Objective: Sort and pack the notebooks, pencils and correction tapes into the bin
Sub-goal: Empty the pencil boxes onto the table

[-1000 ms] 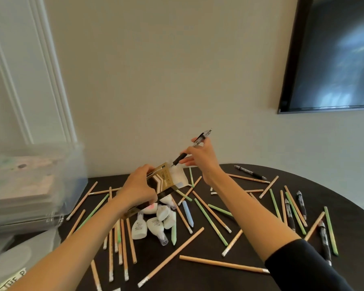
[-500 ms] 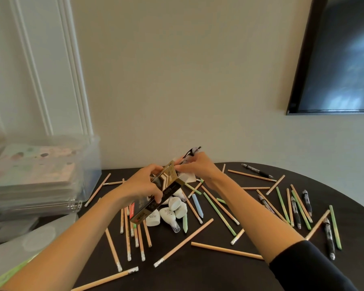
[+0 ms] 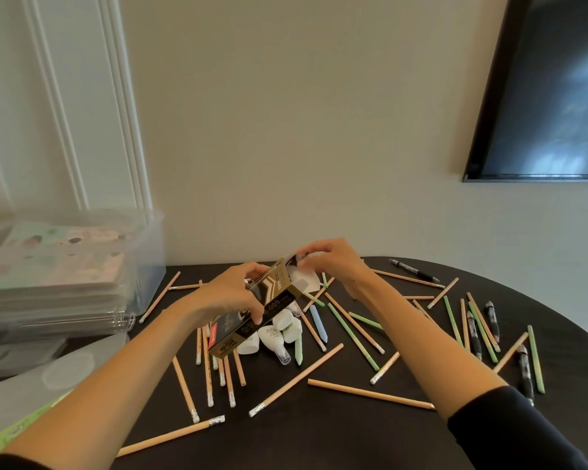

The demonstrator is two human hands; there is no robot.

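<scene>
The left hand point(image 3: 228, 296) grips a black-and-gold cardboard box point(image 3: 275, 290), held tilted over the middle of the dark round table point(image 3: 319, 442). The right hand point(image 3: 333, 266) pinches what looks like a black pen point(image 3: 297, 262) at the box's open upper end. I'd steady the box and feed it in straight. White correction tapes point(image 3: 286, 330) lie beneath it and wooden pencils point(image 3: 370, 394) are scattered around. The clear plastic bin point(image 3: 153, 245), stacked with patterned notebooks point(image 3: 58, 269), stands at the table's left edge.
</scene>
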